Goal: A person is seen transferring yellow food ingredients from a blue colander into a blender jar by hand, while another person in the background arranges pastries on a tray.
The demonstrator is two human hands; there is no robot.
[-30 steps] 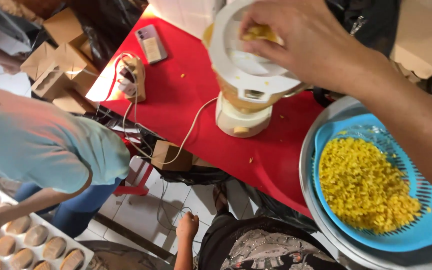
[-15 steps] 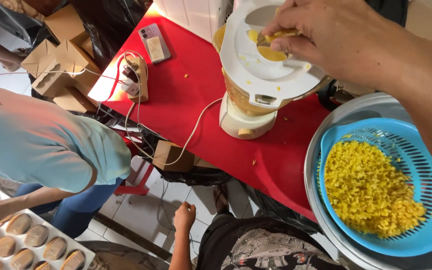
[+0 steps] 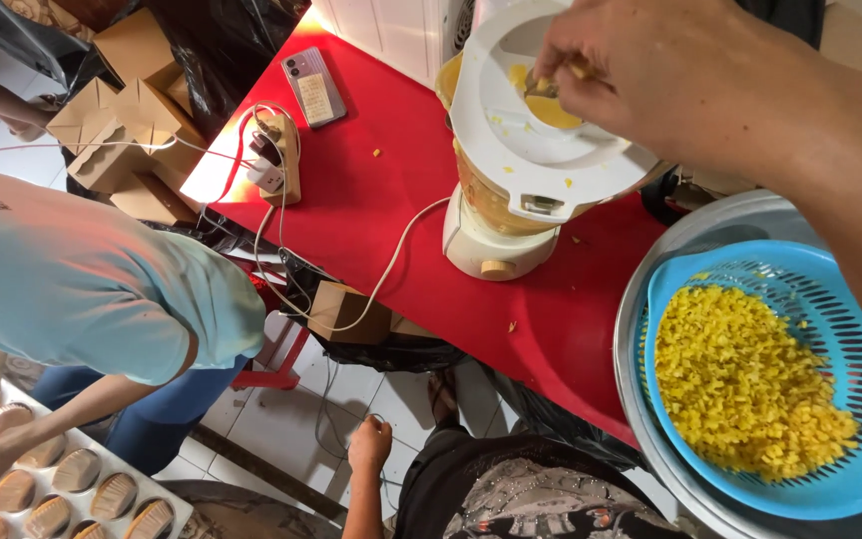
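Observation:
My right hand (image 3: 690, 80) reaches in from the right over a white blender (image 3: 521, 180) on the red table (image 3: 371, 200). Its fingers pinch what looks like a small metal spoon (image 3: 541, 87) at the round opening in the lid, where yellow mash shows. The jar is filled with yellow mix. A blue colander (image 3: 850, 339) of yellow kernels (image 3: 750, 389) sits in a metal basin (image 3: 641, 299) at the right, under my forearm. My left hand (image 3: 368, 446) hangs low beside my body, curled in a loose fist with nothing in it.
The blender's cord (image 3: 391, 260) runs to a power strip (image 3: 276, 160) near a phone (image 3: 313, 87). Another person in a light blue shirt (image 3: 82, 279) bends over a tray of pastries (image 3: 72, 489) at the lower left. Cardboard boxes (image 3: 122, 90) lie behind the table.
My right hand has lifted off the middle of the lid and drawn to its right rim, uncovering the opening. The view has shifted a little; the other person keeps working at the tray.

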